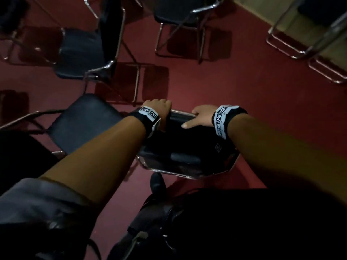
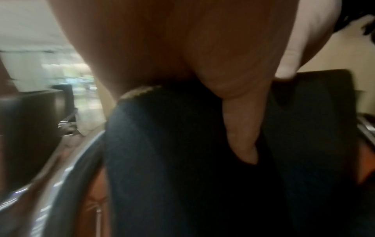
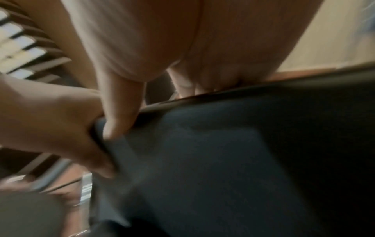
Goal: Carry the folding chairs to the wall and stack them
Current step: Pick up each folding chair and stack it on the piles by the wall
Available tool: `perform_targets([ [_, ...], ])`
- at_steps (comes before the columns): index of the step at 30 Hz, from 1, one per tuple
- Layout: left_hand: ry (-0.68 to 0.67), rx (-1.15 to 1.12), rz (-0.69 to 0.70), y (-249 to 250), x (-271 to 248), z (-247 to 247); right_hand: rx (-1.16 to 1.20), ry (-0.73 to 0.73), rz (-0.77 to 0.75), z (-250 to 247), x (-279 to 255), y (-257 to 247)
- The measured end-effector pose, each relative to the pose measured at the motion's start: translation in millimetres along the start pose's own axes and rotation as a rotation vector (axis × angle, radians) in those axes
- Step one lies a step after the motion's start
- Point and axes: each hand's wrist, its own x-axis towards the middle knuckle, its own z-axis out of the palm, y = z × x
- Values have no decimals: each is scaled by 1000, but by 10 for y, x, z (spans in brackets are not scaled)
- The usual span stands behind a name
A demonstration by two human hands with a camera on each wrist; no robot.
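Gripping the far edge of a black folding chair (image 1: 185, 147), both hands sit side by side on its chrome rim. The left hand (image 1: 162, 107) curls its fingers over that edge at the chair's far left corner, with the thumb down against the dark padding, as the left wrist view shows (image 2: 241, 128). The right hand (image 1: 200, 117) wraps its fingers over the same rim a little to the right, the thumb laid flat along the padding and pointing toward the left hand. In the right wrist view both thumbs press on the cushion near each other (image 3: 119, 121). The chair is directly in front of the person, above the red carpet (image 1: 244, 81), its near chrome edge close to the person's dark shoe (image 1: 157, 182).

Other folding chairs stand unfolded around it: one just to the left (image 1: 82, 122), one at the upper left (image 1: 80, 51), one at the top centre (image 1: 174, 14). Chrome chair frames (image 1: 308, 44) sit by the pale wall base at the upper right corner of the carpet. Both wrists wear black bands with printed markers (image 1: 149, 112).
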Motion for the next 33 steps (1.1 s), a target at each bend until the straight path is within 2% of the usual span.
perform_targets([
  [3,-82,26,53,187,166,-185,16,10,113,21,-99,394],
  [7,-197,55,44,508,384,-400,-89,138,179,190,-240,734],
  [10,-228,74,84,897,549,-531,3,183,221,280,-345,1044],
  [14,-241,83,107,1439,800,-682,208,126,228,242,-520,1573],
  [19,-258,124,147,2297,1174,-888,345,90,221,106,-734,2440],
  [27,-238,209,223,3824,1795,-1373,354,164,217,-310,-1187,3883],
  [33,-184,240,308,4826,2210,-1675,347,267,293,-581,-1500,4868],
])
